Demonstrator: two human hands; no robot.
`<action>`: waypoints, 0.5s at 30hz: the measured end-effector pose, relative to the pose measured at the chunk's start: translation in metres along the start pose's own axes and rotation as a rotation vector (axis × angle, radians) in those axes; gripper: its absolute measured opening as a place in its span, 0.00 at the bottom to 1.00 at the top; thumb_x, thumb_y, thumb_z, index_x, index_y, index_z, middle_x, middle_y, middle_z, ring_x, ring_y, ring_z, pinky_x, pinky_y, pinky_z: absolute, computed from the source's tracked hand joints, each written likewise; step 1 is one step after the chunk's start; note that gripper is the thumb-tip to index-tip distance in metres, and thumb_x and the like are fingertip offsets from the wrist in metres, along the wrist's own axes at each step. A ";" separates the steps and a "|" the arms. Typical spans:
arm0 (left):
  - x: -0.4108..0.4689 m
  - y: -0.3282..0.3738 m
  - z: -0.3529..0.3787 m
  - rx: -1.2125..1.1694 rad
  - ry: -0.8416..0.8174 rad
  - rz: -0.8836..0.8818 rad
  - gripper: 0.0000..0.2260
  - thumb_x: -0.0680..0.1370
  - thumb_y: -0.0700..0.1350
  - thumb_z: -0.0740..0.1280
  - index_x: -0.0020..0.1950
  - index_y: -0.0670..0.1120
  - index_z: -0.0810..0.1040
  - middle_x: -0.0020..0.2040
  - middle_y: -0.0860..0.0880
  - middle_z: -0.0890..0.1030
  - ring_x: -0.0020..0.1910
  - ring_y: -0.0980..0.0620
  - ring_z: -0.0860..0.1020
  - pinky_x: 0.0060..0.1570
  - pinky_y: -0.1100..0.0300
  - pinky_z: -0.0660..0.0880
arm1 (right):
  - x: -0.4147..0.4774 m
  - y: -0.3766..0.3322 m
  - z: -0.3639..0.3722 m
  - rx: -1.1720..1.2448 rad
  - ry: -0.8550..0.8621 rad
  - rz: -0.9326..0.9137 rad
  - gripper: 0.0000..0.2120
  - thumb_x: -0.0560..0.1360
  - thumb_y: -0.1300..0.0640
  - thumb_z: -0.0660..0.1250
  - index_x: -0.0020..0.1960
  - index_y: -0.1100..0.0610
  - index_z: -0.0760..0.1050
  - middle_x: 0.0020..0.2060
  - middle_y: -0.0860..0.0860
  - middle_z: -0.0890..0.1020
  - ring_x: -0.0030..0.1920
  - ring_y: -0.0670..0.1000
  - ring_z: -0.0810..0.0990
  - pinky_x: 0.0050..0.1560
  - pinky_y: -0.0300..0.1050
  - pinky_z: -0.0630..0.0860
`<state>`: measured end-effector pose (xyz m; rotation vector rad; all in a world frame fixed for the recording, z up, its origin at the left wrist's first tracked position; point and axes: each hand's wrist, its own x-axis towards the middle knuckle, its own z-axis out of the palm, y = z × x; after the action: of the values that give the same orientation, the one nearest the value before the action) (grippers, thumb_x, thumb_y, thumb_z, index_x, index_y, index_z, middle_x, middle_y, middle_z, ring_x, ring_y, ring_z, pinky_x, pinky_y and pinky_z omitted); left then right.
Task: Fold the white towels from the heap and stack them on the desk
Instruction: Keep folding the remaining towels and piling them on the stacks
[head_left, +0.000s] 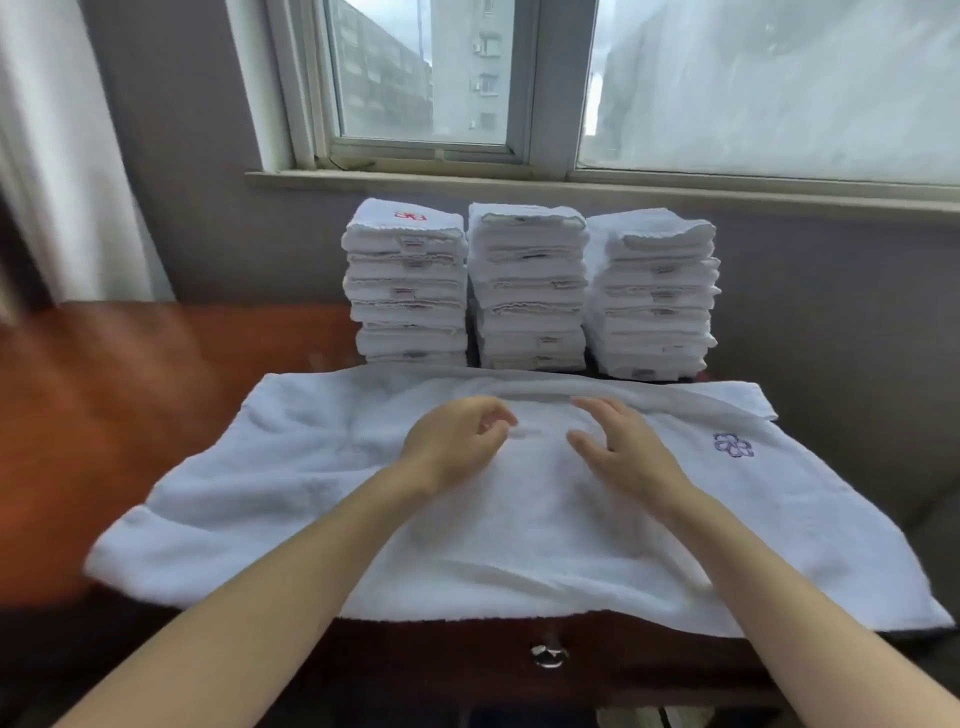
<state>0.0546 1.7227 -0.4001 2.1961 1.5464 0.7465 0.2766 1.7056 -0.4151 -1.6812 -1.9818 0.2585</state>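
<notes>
Head view: a white towel (519, 551) lies spread flat on the desk (156, 415), with both bare forearms reaching in over it.
Towel stacks: three piles of folded white towels stand side by side just behind the towel's far edge, the left stack (410, 286), middle stack (530, 286) and right stack (657, 296). A red mark (410, 215) sits on top of the left one.
In the way: the two forearms cross the towel's near half and hide part of its middle.
Left hand (457, 447): over the towel's centre, fingers loosely curled and holding nothing. Whether it touches the cloth cannot be told.
Right hand (623, 452): beside the left hand, over the towel's centre, fingers relaxed and slightly spread, grasping nothing.
Towel lie: its long axis runs left to right. The far edge is turned over in a narrow fold, and the near edge hangs over the desk front.
Embroidery: a purple flower (732, 445) sits toward the towel's right end.
Drawer knob (549, 656): metal, just below the towel's near edge.
Surface: reddish-brown polished wood, bare to the towel's left.
Room: a grey wall (831, 312) and a window (431, 78) with its sill (519, 182) lie beyond the towel. A pale curtain (67, 156) hangs to the far left.
</notes>
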 end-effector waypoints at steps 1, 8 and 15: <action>-0.004 -0.014 -0.013 0.019 0.053 -0.026 0.08 0.79 0.48 0.64 0.52 0.57 0.82 0.50 0.58 0.82 0.47 0.59 0.77 0.45 0.61 0.71 | 0.007 -0.016 0.008 0.016 -0.025 -0.041 0.23 0.80 0.49 0.62 0.74 0.50 0.67 0.71 0.47 0.70 0.70 0.52 0.67 0.68 0.47 0.64; -0.049 -0.112 -0.086 0.151 0.251 -0.216 0.10 0.79 0.45 0.64 0.56 0.54 0.81 0.58 0.57 0.81 0.60 0.56 0.76 0.55 0.59 0.72 | 0.056 -0.126 0.071 0.045 -0.195 -0.274 0.23 0.80 0.49 0.61 0.74 0.47 0.65 0.71 0.45 0.71 0.70 0.49 0.67 0.64 0.43 0.64; -0.091 -0.170 -0.116 0.412 -0.039 -0.397 0.22 0.83 0.55 0.56 0.77 0.53 0.62 0.78 0.50 0.61 0.76 0.51 0.61 0.71 0.55 0.61 | 0.087 -0.212 0.134 0.062 -0.349 -0.396 0.18 0.81 0.51 0.60 0.70 0.46 0.71 0.66 0.45 0.76 0.68 0.50 0.71 0.64 0.47 0.70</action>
<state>-0.1677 1.6940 -0.4222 2.0348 2.1801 0.2777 0.0195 1.7698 -0.4067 -1.2309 -2.4812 0.4867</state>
